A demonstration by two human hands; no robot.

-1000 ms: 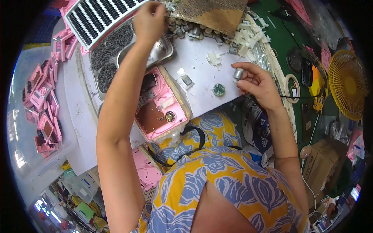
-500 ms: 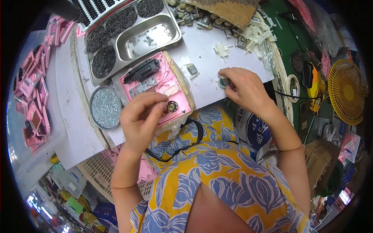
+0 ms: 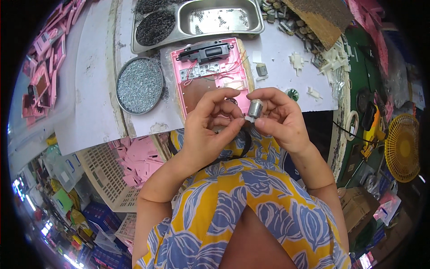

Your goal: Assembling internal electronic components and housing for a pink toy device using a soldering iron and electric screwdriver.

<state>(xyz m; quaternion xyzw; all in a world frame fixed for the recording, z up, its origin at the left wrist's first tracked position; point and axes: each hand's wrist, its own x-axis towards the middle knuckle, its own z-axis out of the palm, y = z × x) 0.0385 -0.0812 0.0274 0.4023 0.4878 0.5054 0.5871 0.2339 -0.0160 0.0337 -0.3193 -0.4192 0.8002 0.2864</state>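
Note:
Between the thumb and fingers of my right hand (image 3: pixel 286 119) is a small silver motor (image 3: pixel 255 108) with a white end. My left hand (image 3: pixel 212 121) is close beside it, thumb and fingertips pinched near the motor's lower end. Whatever that pinch holds is too small to make out. Just beyond my hands lies a pink plastic housing (image 3: pixel 245 95), with a black mechanism (image 3: pixel 206 52), a metal strip and thin red wires inside. My fingers partly cover its near edge and a round part there.
Left of the housing stands a round dish (image 3: pixel 139 85) of small silver screws. A metal tray (image 3: pixel 219 33) holds dark small parts behind it. A loose motor (image 3: pixel 261 70), a green disc (image 3: pixel 292 94) and white plastic pieces (image 3: pixel 336 60) lie to the right.
My hands have come together in front of the housing. The right one has left the table's right side and now holds the motor up. The head view has shifted too.

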